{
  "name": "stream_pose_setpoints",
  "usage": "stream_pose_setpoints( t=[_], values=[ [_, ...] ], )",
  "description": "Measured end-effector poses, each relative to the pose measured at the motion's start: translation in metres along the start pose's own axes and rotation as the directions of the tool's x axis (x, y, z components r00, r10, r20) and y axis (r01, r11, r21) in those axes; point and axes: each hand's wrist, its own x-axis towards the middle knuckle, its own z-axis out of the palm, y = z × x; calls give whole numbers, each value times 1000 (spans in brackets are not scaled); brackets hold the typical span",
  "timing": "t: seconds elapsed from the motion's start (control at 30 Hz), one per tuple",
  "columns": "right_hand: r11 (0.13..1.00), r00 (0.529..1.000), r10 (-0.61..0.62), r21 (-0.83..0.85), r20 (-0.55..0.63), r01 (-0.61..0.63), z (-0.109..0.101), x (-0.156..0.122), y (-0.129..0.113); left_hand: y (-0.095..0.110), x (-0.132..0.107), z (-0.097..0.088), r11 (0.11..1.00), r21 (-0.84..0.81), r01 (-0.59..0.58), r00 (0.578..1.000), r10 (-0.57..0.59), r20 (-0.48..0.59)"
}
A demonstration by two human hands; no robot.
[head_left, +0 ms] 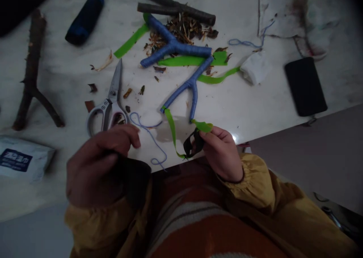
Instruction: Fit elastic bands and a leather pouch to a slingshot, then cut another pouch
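A small slingshot fork [189,84] wrapped in blue thread lies near the table's front edge, with green flat bands [171,131] at its two tips. My right hand [224,150] is closed, pinching the black pouch [193,142] where a green band meets it. My left hand [99,163] is curled left of the fork, over the scissors' handles; a dark, blurred shape shows under its thumb, and what it is I cannot make out. Loose blue thread [151,133] lies between the hands. Partly open scissors [114,86] rest beyond my left hand.
A larger blue-wrapped fork [172,46] with green bands lies by bark shavings [187,29] and cut sticks [170,8]. A bare forked branch [31,65] and a wipes packet [25,159] are left. A blue-handled tool [85,19] lies behind; a black phone [305,86] is right.
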Motion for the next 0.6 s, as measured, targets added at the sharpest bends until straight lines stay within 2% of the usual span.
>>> stream_pose_setpoints(
  t=[0.03, 0.1, 0.17, 0.23, 0.3, 0.47, 0.6],
  values=[
    [1000, 1000, -7, -19, -5, 7, 0, -1, 0, 0, 3, 0, 993, -74, 91, 995, -87, 50],
    [999, 1000, -18, -50, -9, 18, 0, -4, -1, 2, 11, 5, 974, -82, 210, 958, -188, 217],
    [997, 999, -33, -69, -16, 32, 1, -6, -2, 6, 17, 14, 986, 75, 149, 902, -166, 399],
    [996, 998, -53, -74, -35, 51, 1, -8, -3, 10, 23, 23, 987, 146, 60, 870, -123, 477],
    [996, 998, -52, -69, -39, 50, 1, -10, -5, 11, 26, 30, 991, 135, 17, 870, -81, 486],
    [999, 999, 48, -12, 9, -48, 2, -11, -11, 9, 27, 35, 990, 133, -41, 921, -14, 389],
    [970, 969, 199, 109, 147, -216, 3, -7, -16, 10, 25, 36, 991, 136, -5, 928, -46, 369]
  ],
)
